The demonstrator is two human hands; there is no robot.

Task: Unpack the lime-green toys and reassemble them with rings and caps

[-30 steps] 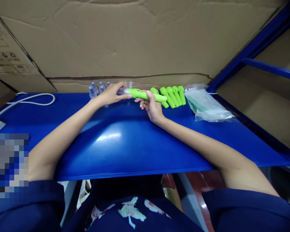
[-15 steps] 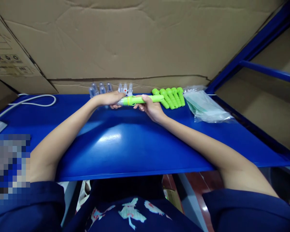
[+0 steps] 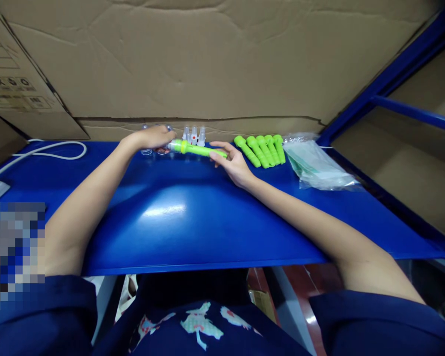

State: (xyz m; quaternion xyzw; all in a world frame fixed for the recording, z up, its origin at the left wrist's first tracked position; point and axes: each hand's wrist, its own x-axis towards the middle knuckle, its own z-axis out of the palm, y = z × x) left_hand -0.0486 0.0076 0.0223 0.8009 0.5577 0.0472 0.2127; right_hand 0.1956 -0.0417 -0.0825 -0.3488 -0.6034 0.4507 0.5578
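Observation:
A bright green plastic stick (image 3: 198, 150) with a clear end lies level across both hands, just above the back of the table. My left hand (image 3: 152, 137) is closed around its clear end, back of the hand upward. At the other end, my right hand (image 3: 235, 163) has the thin green tip between thumb and fingers, its index finger stretched out. Clear plastic caps (image 3: 145, 148) stand close behind and below my left hand, which partly hides them. A second group of small clear plastic pieces (image 3: 195, 136), one with a red dot, stands right behind the stick.
Several green sticks (image 3: 261, 151) lie side by side right of my right hand. Beyond them is a clear plastic bag (image 3: 319, 163). A white cable (image 3: 70, 152) loops at the left. Cardboard (image 3: 193, 69) walls the back of the blue table (image 3: 215, 222); a blue frame (image 3: 378, 79) borders the right.
The stick and my left hand have shifted left, over the clear caps. My right hand now has the stick nearer its tip, with the index finger more extended.

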